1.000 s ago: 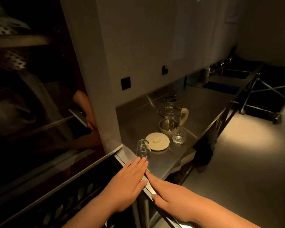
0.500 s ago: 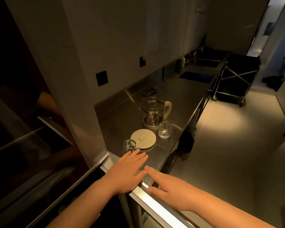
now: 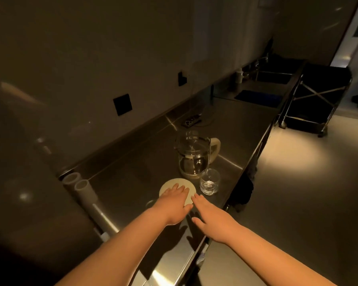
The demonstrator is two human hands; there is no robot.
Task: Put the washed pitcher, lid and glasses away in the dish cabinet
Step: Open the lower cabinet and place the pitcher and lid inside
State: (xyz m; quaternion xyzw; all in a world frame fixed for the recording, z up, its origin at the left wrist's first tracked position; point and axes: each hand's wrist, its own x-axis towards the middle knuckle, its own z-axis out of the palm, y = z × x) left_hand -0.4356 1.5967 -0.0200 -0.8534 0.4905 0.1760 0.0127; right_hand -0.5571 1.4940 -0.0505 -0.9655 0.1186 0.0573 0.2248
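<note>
A: Head view, dim light: the glass pitcher (image 3: 192,157), round-bellied with a cream handle, stands on the brushed steel counter (image 3: 132,168). Just in front lie the flat cream lid (image 3: 177,185) and a short clear glass (image 3: 209,184), the three close together.

B: And the hands?

A: The left hand (image 3: 174,205) lies flat over the lid, fingers straight and together. The right hand (image 3: 211,218) hovers beside it, fingers loosely spread, holding nothing. A second glass (image 3: 150,203) is mostly hidden behind the left hand
</note>
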